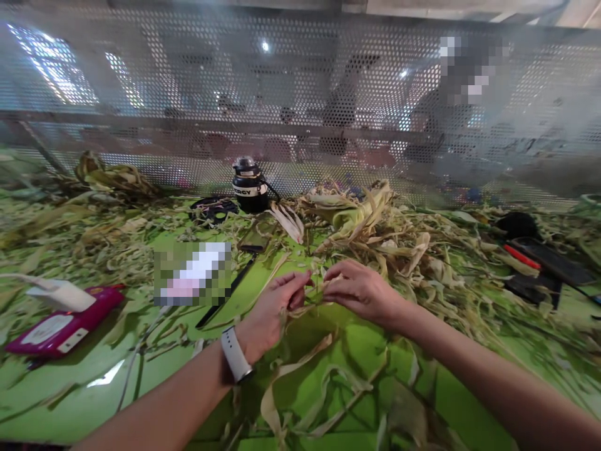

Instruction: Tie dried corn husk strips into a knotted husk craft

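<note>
My left hand point(275, 307), with a white-strapped watch on its wrist, is closed in a pinch, thumb and forefinger pressed together. My right hand point(359, 289) faces it a short way off, its fingers also bent into a pinch. A thin, pale strip of corn husk point(318, 270) runs in the small gap between the two sets of fingertips, its ends hidden by the fingers. Beyond the right hand lies a bunch of dry corn husks point(364, 216). Long curled husk strips point(300, 369) lie on the green table point(323, 341) below both hands.
At the left are a magenta power strip point(101, 310) with a white charger point(61, 294) and a cable. A black bottle point(250, 188) stands near the perforated metal screen point(291, 81). A black stick-like tool point(228, 288) lies left of my hands. A red-and-black object point(522, 255) lies right.
</note>
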{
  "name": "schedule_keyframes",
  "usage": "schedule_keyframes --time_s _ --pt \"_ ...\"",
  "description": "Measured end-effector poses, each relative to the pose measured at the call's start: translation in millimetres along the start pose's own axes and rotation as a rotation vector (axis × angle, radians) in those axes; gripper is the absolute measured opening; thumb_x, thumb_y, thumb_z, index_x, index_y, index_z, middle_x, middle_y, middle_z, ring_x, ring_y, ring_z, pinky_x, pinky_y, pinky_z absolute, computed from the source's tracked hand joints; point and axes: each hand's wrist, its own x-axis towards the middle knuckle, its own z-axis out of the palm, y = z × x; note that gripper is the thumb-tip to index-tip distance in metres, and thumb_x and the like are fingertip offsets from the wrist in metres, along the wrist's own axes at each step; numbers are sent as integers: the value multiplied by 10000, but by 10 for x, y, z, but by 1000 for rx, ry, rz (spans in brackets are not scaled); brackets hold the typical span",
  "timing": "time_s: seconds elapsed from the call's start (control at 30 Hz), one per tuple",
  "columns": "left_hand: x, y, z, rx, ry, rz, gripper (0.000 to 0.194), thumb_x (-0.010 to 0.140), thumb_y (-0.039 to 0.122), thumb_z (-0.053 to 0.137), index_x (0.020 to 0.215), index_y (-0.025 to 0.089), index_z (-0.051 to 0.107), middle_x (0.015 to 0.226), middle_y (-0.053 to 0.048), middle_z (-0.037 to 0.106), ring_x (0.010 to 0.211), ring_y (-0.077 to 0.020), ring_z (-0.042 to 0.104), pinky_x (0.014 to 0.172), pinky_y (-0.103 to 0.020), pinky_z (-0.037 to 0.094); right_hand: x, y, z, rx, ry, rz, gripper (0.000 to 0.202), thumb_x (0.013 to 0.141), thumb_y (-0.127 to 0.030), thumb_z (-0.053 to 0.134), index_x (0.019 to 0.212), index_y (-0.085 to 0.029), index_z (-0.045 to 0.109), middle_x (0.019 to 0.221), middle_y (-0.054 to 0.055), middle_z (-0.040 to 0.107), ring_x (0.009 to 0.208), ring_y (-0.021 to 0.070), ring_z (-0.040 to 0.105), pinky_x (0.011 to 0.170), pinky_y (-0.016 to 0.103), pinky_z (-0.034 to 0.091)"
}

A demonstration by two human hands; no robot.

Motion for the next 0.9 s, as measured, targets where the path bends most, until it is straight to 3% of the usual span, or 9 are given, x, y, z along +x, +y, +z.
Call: schedule_keyframes --time_s 0.1,0.3,0.5,0.77,0.9 --pt "-24 0 6 32 -16 -22 299 571 331 790 596 150 554 458 78 441 372 -26 328 375 -177 214 3 -36 -3 57 23 52 146 897 -189 500 923 -153 639 994 103 595 947 190 554 828 317 457" --pt "-10 -41 -62 237 -132 33 323 633 415 748 637 146 570 498 61 471 408 -41 362 400 -187 218 10 -69 -18 254 -20 160 79 874 -168 534 843 -153 605 1065 110 545 940 164 566 823 301 470" --pt "-44 42 -31 408 -220 39 321 623 423 748 670 139 608 582 38 532 505 -68 419 468 -199 277 2 -25 -58 371 -94 91 54 859 -183 563 834 -163 607 1111 116 556 1137 203 483 813 294 458" --pt "-65 114 -37 538 -321 -1 281 644 403 725 685 134 650 602 16 545 547 -88 423 510 -205 292 7 -63 -99 331 -201 50 74 869 -195 547 841 -150 598 817 39 605 755 132 545 706 252 445" --pt "-78 109 -24 424 -311 -25 251 604 344 758 694 140 642 628 12 565 545 -84 445 516 -194 312 -7 -80 -55 238 -130 44 92 880 -181 523 838 -147 598 767 37 593 724 138 538 651 240 429"
